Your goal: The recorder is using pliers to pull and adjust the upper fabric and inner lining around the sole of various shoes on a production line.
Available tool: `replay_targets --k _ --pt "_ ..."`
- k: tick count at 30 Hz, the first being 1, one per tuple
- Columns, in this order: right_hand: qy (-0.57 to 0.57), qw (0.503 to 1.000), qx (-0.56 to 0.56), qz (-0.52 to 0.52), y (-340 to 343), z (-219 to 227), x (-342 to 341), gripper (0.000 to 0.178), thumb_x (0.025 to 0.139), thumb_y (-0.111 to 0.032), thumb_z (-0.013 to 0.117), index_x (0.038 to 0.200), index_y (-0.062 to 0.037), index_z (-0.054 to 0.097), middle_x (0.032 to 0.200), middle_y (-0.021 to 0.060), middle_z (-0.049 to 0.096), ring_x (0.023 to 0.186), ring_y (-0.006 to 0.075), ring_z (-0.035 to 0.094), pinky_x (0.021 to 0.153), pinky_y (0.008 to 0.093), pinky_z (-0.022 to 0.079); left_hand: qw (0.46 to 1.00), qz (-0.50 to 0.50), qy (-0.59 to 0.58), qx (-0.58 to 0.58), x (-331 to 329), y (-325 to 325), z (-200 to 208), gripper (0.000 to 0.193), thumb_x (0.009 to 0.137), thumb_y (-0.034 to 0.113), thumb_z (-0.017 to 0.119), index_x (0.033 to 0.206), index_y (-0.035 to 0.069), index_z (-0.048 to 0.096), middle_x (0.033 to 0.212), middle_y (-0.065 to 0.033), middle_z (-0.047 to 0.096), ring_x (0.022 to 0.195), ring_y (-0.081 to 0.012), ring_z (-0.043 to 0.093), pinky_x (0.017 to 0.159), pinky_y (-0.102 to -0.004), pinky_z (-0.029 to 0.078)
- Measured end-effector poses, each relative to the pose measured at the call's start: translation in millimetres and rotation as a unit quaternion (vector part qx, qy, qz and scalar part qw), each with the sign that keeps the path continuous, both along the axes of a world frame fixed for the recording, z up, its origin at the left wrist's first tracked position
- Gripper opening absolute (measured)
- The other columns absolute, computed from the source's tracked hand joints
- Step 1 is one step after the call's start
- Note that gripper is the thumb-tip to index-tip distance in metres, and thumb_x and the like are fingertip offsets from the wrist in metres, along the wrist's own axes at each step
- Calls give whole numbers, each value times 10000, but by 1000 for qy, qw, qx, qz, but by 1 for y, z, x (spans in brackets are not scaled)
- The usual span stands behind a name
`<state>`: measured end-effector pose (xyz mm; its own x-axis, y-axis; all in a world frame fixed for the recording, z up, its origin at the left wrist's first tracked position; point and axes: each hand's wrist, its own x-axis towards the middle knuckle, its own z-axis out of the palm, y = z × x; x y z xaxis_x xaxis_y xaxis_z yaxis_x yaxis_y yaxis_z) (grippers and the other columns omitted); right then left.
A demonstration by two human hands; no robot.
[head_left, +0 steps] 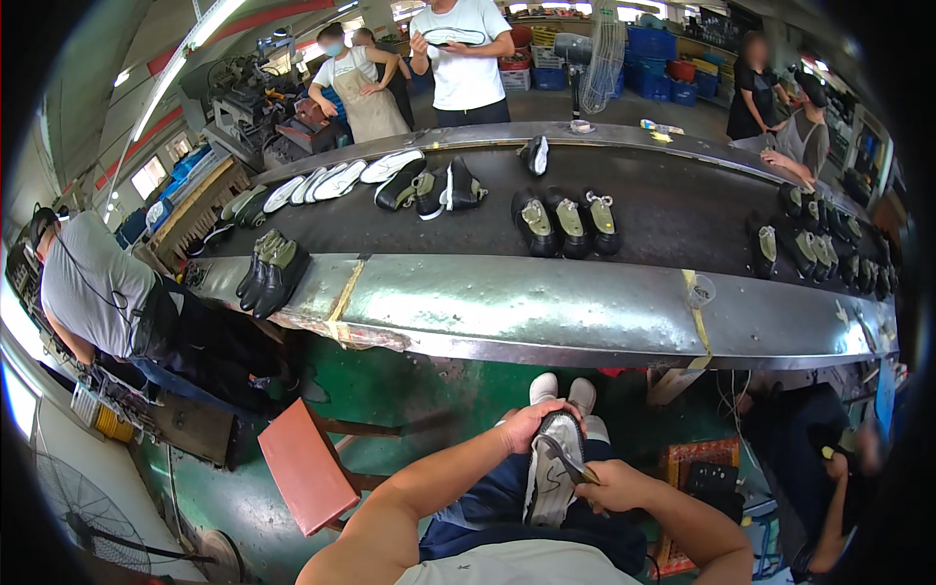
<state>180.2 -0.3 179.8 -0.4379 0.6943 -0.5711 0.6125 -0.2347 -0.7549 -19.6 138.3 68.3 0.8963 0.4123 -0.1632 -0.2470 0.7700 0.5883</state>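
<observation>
A shoe (pixel 554 495) lies over my lap with its pale grey-white underside up and a dark rim around its far end. My left hand (pixel 536 425) is closed around that far end. In my right hand (pixel 612 485) is a dark metal hand tool (pixel 565 456), long and narrow, that looks like pincers. Its front part lies across the shoe's underside, close to my left hand. Whether its tip touches the shoe, I cannot tell. My fingers hide part of its handle.
Ahead runs a dark conveyor belt (pixel 390 234) with a dented metal edge (pixel 517 302). Several black and olive shoes (pixel 570 219) stand on it. A reddish-brown stool (pixel 304 468) is at my left, a red crate (pixel 697 453) at my right. People work around the line.
</observation>
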Motion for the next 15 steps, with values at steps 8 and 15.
replay_targets --k 8,15 --pt "283 923 4 -262 -11 -25 17 381 906 -142 686 1251 -33 564 1050 43 654 915 132 640 706 292 532 991 8 93 -97 -4 28 13 391 964 352 573 1104 -1 669 1133 -165 700 1073 -308 669 984 -487 523" --pt "217 948 -158 -174 -22 -49 7 306 985 -163 582 1210 43 592 988 60 672 873 134 651 664 262 525 998 3 -43 -55 5 31 -8 459 1010 373 458 1094 -38 644 1132 -231 675 1105 -388 642 980 -501 523"
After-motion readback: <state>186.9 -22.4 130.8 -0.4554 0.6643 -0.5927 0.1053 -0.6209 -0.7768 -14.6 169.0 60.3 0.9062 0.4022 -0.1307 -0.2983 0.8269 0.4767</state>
